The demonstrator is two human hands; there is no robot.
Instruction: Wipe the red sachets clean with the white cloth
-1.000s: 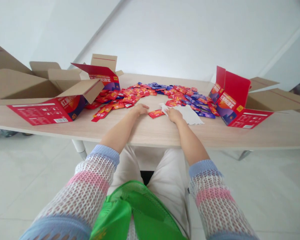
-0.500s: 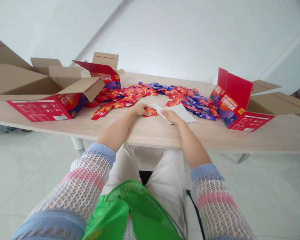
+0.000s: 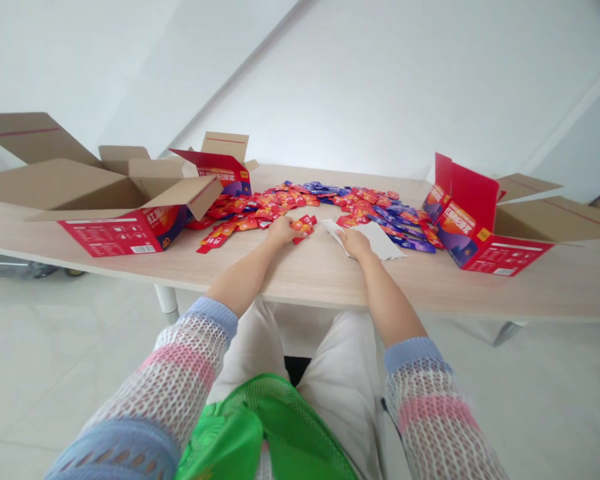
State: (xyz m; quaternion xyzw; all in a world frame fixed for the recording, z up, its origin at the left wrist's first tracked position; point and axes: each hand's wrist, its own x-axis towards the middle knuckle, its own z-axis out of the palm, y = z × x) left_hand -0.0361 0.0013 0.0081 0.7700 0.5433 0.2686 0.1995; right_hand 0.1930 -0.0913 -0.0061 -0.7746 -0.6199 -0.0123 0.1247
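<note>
My left hand (image 3: 283, 231) is closed on a red and orange sachet (image 3: 305, 227), held just above the table near its middle. To its right, my right hand (image 3: 355, 243) grips a white cloth (image 3: 380, 239) by its left part, and the rest of the cloth lies on the wood. Behind both hands a curved heap of red sachets (image 3: 275, 200) and purple sachets (image 3: 400, 212) spreads across the table. One red sachet (image 3: 217, 237) sticks out at the heap's left front end.
A large open carton (image 3: 125, 230) stands at the left of the table (image 3: 310, 283), with a smaller open carton (image 3: 230, 179) behind it. At the right is another red carton (image 3: 480, 230), its flaps spread. A white wall (image 3: 380, 87) rises behind.
My left hand has lifted the red sachet out from beside the cloth and drawn it left. My right hand stays on the cloth. The whole view has shifted slightly.
</note>
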